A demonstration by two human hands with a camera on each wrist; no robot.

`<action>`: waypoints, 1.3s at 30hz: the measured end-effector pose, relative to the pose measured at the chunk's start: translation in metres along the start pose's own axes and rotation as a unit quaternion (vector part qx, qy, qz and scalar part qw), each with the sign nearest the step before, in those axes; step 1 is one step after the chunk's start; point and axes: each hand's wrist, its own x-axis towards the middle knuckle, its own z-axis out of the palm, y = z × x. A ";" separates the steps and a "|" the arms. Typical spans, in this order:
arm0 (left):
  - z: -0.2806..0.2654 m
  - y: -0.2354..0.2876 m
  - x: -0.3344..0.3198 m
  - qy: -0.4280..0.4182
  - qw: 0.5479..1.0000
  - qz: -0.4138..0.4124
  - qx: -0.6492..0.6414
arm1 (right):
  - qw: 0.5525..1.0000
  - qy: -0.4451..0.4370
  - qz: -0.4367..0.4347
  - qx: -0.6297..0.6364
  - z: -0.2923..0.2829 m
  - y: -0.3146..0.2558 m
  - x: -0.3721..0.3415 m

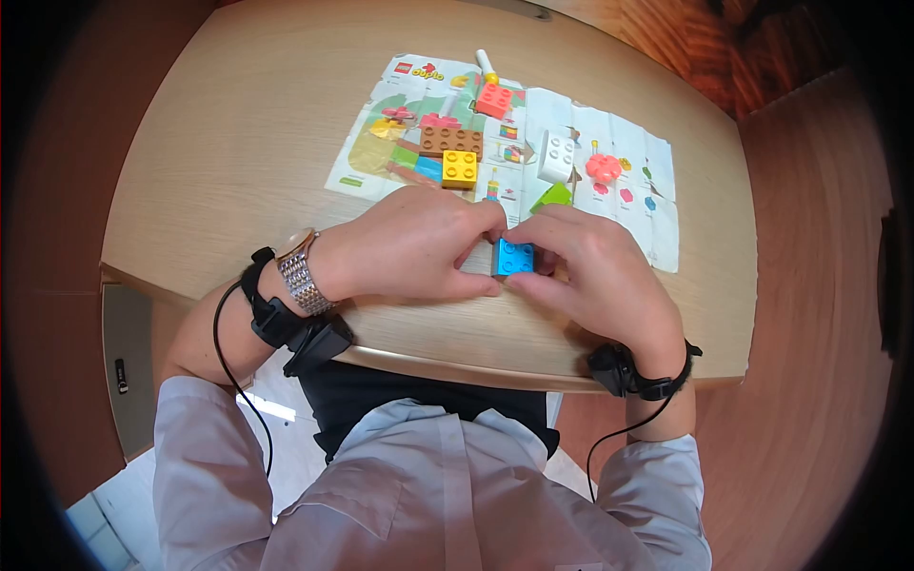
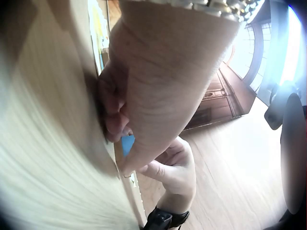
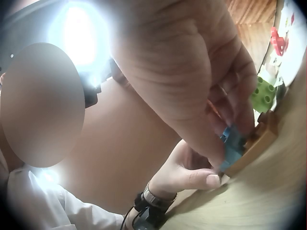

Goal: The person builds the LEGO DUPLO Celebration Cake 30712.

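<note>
Under your hands the tabletop (image 1: 219, 143) is pale wood with a fine, straight grain, and a thin paper sheet (image 1: 638, 224), printed and creased, lies on it. The bricks are smooth, glossy plastic with round studs: the yellow brick (image 1: 459, 167) is squarish with 4 studs and sits at the near side of the longer brown brick (image 1: 449, 140). A coral flower (image 1: 604, 169) has rounded petals, and the white block (image 1: 556, 155) has soft corners.

The blue brick (image 1: 514, 257) is small, boxy and evenly coloured, studs up, just off the sheet's near border and between your 2 hands. Your right hand (image 1: 595, 271) pinches it with thumb and fingers. The right wrist view shows an orange-brown piece (image 3: 254, 151) beneath it, longer than the blue brick. Your left hand (image 1: 414, 243) bends its fingers close beside the blue brick; you cannot tell from these views whether it grips anything.

The table's rounded front edge runs near your wrists, on your body's side. A broad stretch of wood spreads left of the sheet, a narrower strip to its right. The green piece (image 1: 552, 197) lies just beyond your right fingers, close to them.
</note>
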 end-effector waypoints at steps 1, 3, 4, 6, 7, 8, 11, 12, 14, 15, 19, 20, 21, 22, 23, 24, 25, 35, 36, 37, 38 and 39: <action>0.000 0.000 0.000 0.004 1.000 0.005 0.006 | 1.000 -0.005 0.007 0.005 -0.001 -0.001 0.000; 0.000 0.001 0.002 -0.004 1.000 -0.007 0.002 | 1.000 -0.006 0.014 0.008 -0.003 -0.002 0.001; 0.000 0.001 0.002 -0.011 1.000 -0.022 -0.002 | 1.000 -0.012 0.017 0.013 -0.004 -0.002 0.001; -0.001 0.004 0.002 -0.012 1.000 -0.027 -0.002 | 1.000 -0.016 0.020 0.019 -0.005 -0.002 0.001; -0.001 0.005 0.002 -0.012 0.999 -0.033 -0.003 | 1.000 -0.016 0.017 0.016 -0.005 -0.003 0.001; -0.001 0.005 0.002 -0.012 0.999 -0.031 -0.002 | 1.000 -0.017 0.015 0.015 -0.004 -0.004 0.000; -0.001 0.005 0.003 -0.011 0.999 -0.032 -0.009 | 1.000 -0.016 0.014 0.006 -0.004 -0.004 0.000; -0.002 0.006 0.004 -0.016 0.999 -0.042 -0.012 | 1.000 -0.014 0.014 0.005 -0.005 -0.004 0.000; -0.002 0.006 0.003 -0.021 0.998 -0.052 -0.016 | 1.000 -0.022 0.017 0.013 -0.006 -0.004 0.001; -0.002 0.006 0.003 -0.018 0.998 -0.049 -0.019 | 1.000 -0.021 0.016 0.012 -0.007 -0.003 0.001; -0.001 0.003 0.002 -0.008 0.999 -0.038 -0.024 | 0.999 -0.019 0.012 0.048 -0.004 0.005 0.003; 0.000 0.003 0.002 -0.006 0.999 -0.037 -0.023 | 0.997 -0.025 0.015 0.071 -0.004 0.007 0.004; 0.000 0.003 0.002 -0.005 0.999 -0.034 -0.023 | 0.997 -0.025 0.014 0.069 -0.004 0.007 0.004; 0.000 0.003 0.002 -0.003 0.999 -0.031 -0.022 | 0.998 -0.018 0.003 0.060 -0.005 0.006 0.004; 0.000 0.002 0.001 0.000 0.999 -0.031 -0.020 | 0.999 -0.011 -0.007 0.052 -0.005 0.005 0.005; 0.001 0.000 0.002 0.000 1.000 -0.023 -0.020 | 0.999 -0.011 -0.010 0.051 -0.005 0.007 0.005; 0.001 -0.001 0.001 0.001 1.000 -0.016 -0.019 | 0.998 0.005 -0.008 0.061 -0.005 0.009 0.006; 0.005 -0.003 -0.002 0.029 0.999 0.014 -0.018 | 0.993 0.116 -0.005 0.001 -0.018 0.003 0.034; 0.006 -0.004 -0.002 0.032 0.999 0.016 -0.013 | 0.993 0.116 -0.005 -0.002 -0.019 0.003 0.041; 0.007 -0.004 -0.002 0.034 0.999 0.019 -0.008 | 0.996 0.086 -0.021 -0.017 -0.018 0.003 0.047; 0.007 -0.005 -0.002 0.036 0.999 0.020 -0.009 | 0.997 0.057 -0.037 -0.032 -0.017 0.002 0.053; 0.007 -0.005 -0.002 0.033 0.999 0.023 -0.009 | 0.997 0.057 -0.038 -0.035 -0.015 0.001 0.059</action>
